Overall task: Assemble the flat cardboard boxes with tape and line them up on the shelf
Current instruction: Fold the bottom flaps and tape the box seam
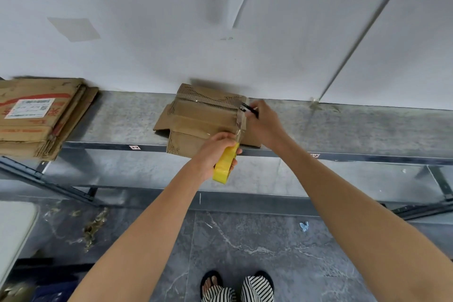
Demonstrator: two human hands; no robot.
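Observation:
A small brown cardboard box (201, 117) lies on the grey metal shelf (343, 127), its flaps partly spread, one overhanging the front edge. My left hand (215, 152) grips a yellow roll of tape (224, 167) just in front of the box. A clear strip of tape runs from the roll up along the box's right side. My right hand (264, 122) holds a dark, thin tool (250, 109), perhaps scissors or a cutter, at the far end of that strip.
A stack of flat cardboard boxes (36, 115) with a white label lies at the shelf's left end. A white wall stands behind the shelf. Below are a lower shelf level, the grey tiled floor with scraps, and my sandalled feet.

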